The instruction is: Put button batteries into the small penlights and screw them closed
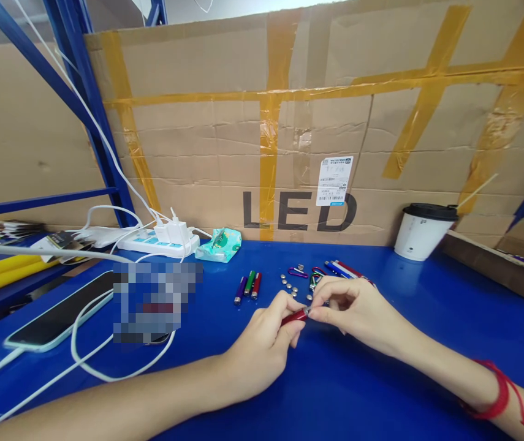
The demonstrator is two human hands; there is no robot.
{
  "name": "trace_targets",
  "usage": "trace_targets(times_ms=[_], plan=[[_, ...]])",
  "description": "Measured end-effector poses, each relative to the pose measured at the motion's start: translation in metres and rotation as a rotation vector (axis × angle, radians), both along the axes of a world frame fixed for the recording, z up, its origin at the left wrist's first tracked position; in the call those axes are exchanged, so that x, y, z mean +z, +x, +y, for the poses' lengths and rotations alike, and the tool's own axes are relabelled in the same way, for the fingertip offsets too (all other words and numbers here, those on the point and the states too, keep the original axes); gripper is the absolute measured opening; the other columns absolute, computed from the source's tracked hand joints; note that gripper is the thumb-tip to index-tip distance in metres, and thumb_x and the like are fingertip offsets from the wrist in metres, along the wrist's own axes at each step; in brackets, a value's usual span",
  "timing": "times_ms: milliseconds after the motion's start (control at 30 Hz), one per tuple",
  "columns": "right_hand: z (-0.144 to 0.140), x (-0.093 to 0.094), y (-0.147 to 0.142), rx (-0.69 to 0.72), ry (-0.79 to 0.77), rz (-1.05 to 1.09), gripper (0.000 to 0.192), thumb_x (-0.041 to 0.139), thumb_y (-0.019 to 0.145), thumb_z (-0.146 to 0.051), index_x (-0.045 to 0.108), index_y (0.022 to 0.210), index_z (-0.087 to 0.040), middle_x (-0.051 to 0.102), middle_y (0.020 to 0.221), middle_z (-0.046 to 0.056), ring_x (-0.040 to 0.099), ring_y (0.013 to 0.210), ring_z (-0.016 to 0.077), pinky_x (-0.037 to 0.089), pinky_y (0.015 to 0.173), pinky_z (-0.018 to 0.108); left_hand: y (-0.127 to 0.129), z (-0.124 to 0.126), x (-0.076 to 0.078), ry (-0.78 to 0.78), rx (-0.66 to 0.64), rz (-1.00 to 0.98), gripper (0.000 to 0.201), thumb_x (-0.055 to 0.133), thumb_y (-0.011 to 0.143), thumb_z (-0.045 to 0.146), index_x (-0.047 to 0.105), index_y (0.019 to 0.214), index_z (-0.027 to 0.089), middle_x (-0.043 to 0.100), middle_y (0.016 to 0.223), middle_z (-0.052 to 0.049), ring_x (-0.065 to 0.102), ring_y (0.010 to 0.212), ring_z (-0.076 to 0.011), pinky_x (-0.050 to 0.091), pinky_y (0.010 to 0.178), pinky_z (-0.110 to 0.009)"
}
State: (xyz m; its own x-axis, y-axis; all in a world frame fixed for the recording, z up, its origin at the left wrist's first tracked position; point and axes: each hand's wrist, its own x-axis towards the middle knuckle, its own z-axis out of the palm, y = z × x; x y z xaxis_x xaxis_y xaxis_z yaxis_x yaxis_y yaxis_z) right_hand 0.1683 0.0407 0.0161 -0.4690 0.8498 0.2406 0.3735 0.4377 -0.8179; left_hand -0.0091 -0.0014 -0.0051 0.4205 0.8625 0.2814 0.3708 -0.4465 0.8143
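My left hand (pixel 266 343) is closed around a red mini flashlight (pixel 295 317), a slim metal tube with a silver end, held just above the table. At that silver end, the thumb and fingertips of my right hand (pixel 353 306) pinch together; whether a small part is between them is hidden. Beyond my hands lie several silver button cells (pixel 288 285). A purple flashlight (pixel 240 290), a green one (pixel 249 283) and a red one (pixel 256 285) stand in a row to the left. More slim tubes (pixel 342 269) lie behind my right hand, beside a purple carabiner (pixel 297 272) and a green carabiner (pixel 315 280).
On the blue table (pixel 335 392), a phone (pixel 64 312), white cables and a power strip (pixel 165 244) occupy the left. A teal packet (pixel 219 245) sits near the back. At right are a lidded paper cup (pixel 422 233) and an open cardboard box (pixel 501 263). Tall cardboard (pixel 206 159) closes the back.
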Motion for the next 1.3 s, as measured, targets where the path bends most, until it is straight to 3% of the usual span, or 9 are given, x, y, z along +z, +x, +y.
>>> trace_targets(times_ms=[200,433,633,867,1100,1300], plan=[[0.0,-0.004,-0.001,-0.002,-0.026,-0.06,0.025,0.068,0.066,-0.038,0.063,0.058,-0.015,0.052,0.062,-0.001,0.034,0.047,0.0058,0.029,0.044,0.022,-0.002,0.002,-0.001,-0.028,-0.055,0.048,0.014,0.034,0.088,0.014,0.032,0.076,0.022,0.045,0.062,0.006,0.041,0.057,-0.011,0.033,0.058,-0.022],[-0.003,-0.009,-0.001,-0.052,-0.276,-0.057,0.034,0.073,0.058,-0.046,0.061,0.056,-0.015,0.041,0.044,-0.006,0.024,0.04,0.0038,0.014,0.04,0.021,-0.003,0.0,-0.003,0.042,-0.046,0.13,0.01,0.035,0.087,0.012,0.037,0.083,0.021,0.046,0.066,0.005,0.044,0.059,-0.0119,0.033,0.057,-0.022],[-0.004,-0.004,-0.003,-0.05,-0.331,0.008,0.039,0.074,0.055,-0.051,0.057,0.053,-0.016,0.052,0.05,-0.003,0.033,0.037,0.0041,0.023,0.037,0.02,-0.002,0.004,-0.001,0.023,-0.051,0.053,0.011,0.035,0.089,0.014,0.044,0.09,0.019,0.049,0.066,0.004,0.045,0.059,-0.0111,0.035,0.059,-0.022],[0.006,-0.006,0.0,-0.074,-0.059,0.015,0.034,0.07,0.064,-0.046,0.063,0.079,-0.016,0.056,0.065,-0.002,0.041,0.04,0.0049,0.033,0.039,0.02,0.0,0.01,-0.002,-0.086,-0.013,-0.087,0.013,0.038,0.088,0.02,0.044,0.099,0.017,0.049,0.063,0.004,0.043,0.059,-0.0119,0.032,0.059,-0.024],[0.009,0.004,0.012,0.105,0.563,-0.008,0.017,0.067,0.074,-0.037,0.072,0.079,-0.021,0.061,0.078,0.004,0.052,0.058,0.01,0.044,0.052,0.022,0.0,0.012,-0.002,-0.148,-0.022,-0.195,0.019,0.038,0.088,0.022,0.045,0.104,0.015,0.047,0.063,0.003,0.045,0.063,-0.0126,0.033,0.064,-0.025],[0.013,-0.002,0.016,0.144,0.72,-0.086,0.013,0.063,0.079,-0.031,0.072,0.08,-0.022,0.063,0.08,0.004,0.058,0.071,0.0131,0.047,0.064,0.024,0.001,0.008,0.002,-0.121,-0.022,-0.121,0.019,0.037,0.089,0.021,0.049,0.102,0.015,0.047,0.063,0.003,0.043,0.062,-0.013,0.032,0.063,-0.025]])
